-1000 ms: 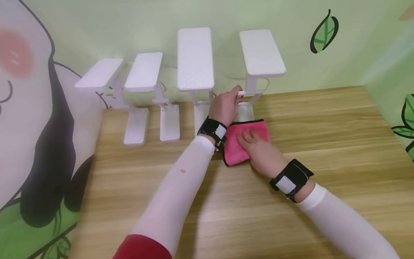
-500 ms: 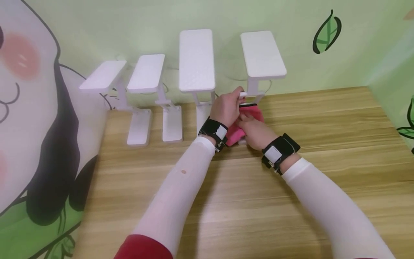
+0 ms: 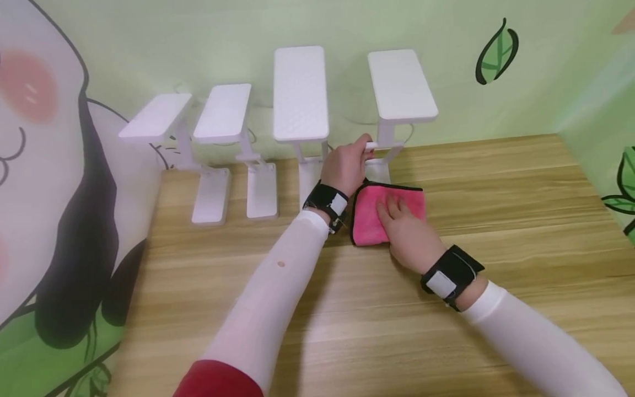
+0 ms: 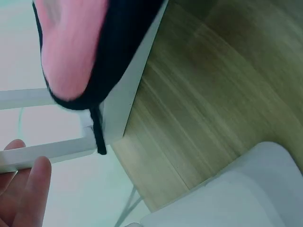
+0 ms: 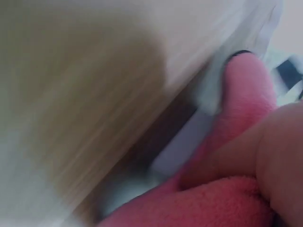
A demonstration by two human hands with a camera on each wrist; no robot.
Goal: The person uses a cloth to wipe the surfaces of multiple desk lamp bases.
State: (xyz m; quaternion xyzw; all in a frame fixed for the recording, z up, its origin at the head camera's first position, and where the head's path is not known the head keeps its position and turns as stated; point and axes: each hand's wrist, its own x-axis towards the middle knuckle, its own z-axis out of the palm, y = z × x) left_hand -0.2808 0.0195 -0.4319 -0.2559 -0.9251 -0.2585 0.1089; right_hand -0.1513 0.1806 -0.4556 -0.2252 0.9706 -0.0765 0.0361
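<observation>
A white desk lamp (image 3: 403, 85) stands farthest right in a row of similar lamps. My left hand (image 3: 344, 165) grips a thin white bar of its folding arm; in the left wrist view the fingers (image 4: 35, 189) wrap that bar. Over the lamp's base lies a pink cloth (image 3: 369, 215) with black edging, hiding most of the base. My right hand (image 3: 414, 237) holds the cloth against the base, fingers spread on top. In the right wrist view the thumb (image 5: 222, 161) presses into a fold of the cloth beside the base's edge.
Left of it stand several white lamps: a tall one (image 3: 300, 91), a shorter one (image 3: 223, 113) and a tilted one (image 3: 156, 117). Thin cables run behind them along the painted green wall (image 3: 456, 33). The wooden table (image 3: 496, 209) carries everything.
My right hand and the cloth went up the base toward the lamp's hinge, then came back down toward me, slightly right of before. The left hand has kept its grip on the bar.
</observation>
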